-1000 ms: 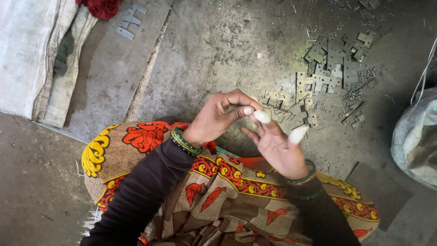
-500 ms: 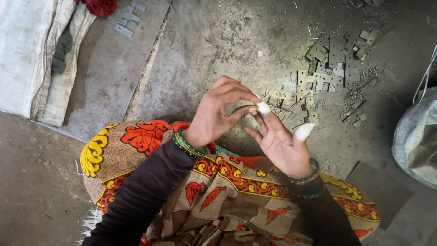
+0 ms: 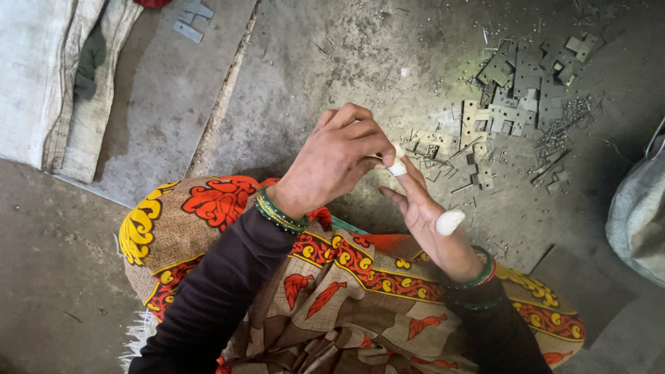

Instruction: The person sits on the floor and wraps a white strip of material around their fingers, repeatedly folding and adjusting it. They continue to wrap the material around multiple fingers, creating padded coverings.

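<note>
Wrapping a fingertip w/ white tape

Left hand (image 3: pixel 336 161) pinches the white wrap (image 3: pixel 397 167) on a finger of the right hand (image 3: pixel 429 218), whose fingers are spread loose, prob to keep it reachable; thumb cap (image 3: pixel 449 221) already on. Metal plates (image 3: pixel 516 83) on floor beyond.

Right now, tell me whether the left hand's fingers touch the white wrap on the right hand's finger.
Touching. The head view shows the left hand pinching the white wrap on the right hand.

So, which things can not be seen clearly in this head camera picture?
- Index fingertip of right hand: covered by left hand and white wrap.
- Grey sack: cut off by right edge.
- Small metal pieces on floor: too small to identify.
- Red cloth: cut off by top edge.
</note>
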